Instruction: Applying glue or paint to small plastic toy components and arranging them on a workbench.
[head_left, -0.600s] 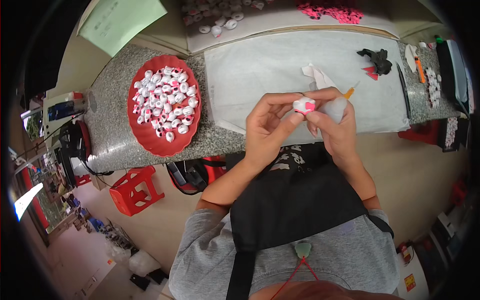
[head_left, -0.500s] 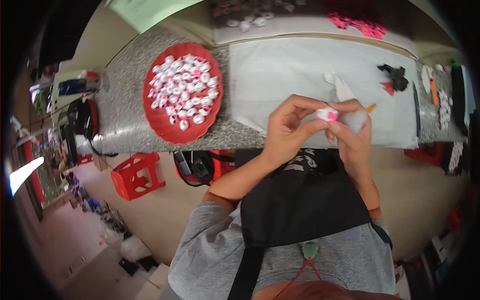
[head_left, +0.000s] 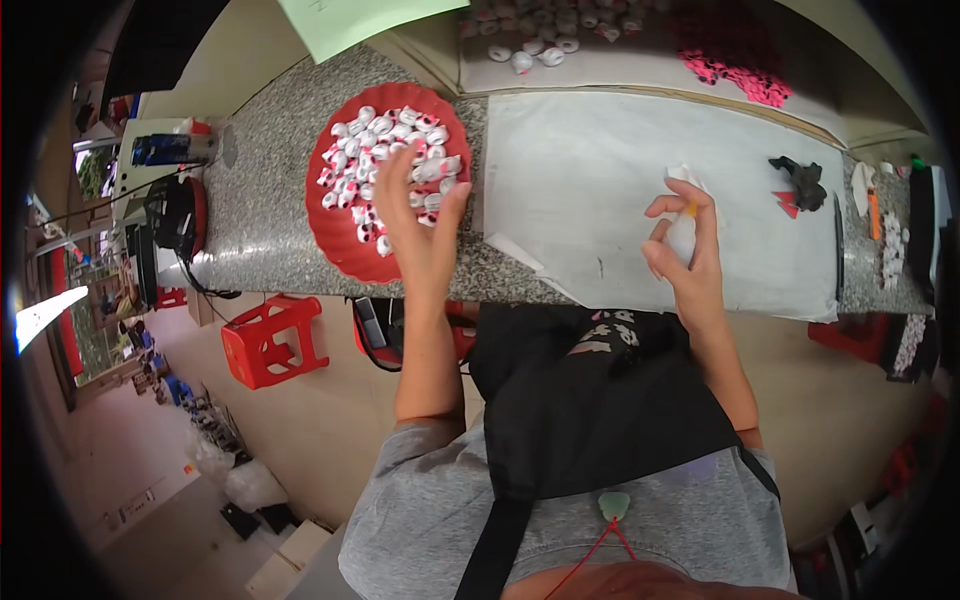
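My left hand [head_left: 418,235] is over the right side of a red scalloped plate [head_left: 330,235], its fingers and thumb spread apart. The plate is heaped with small rounded white pieces with pink patches [head_left: 350,160]; a few of them show between my thumb and fingers, and whether any touches the hand I cannot tell. My right hand [head_left: 695,260] is above the white sheet [head_left: 580,190]. Its fingers curl around a small translucent squeeze bottle [head_left: 682,238] with a yellow-orange tip, the bottle partly hidden by them. Beyond that hand lies a crumpled white tissue [head_left: 685,178].
A shelf box at the back holds more white pieces [head_left: 540,55] and a pile of pink bits [head_left: 740,78]. On the sheet's right lie a black crumpled scrap [head_left: 800,182] and a red pointed piece [head_left: 785,204]. A red stool [head_left: 275,342] stands below the granite counter [head_left: 260,190].
My hands have parted. The left went from the white-and-pink piece they held together over to the plate and spread its fingers. The right stays over the sheet with the bottle, turned differently.
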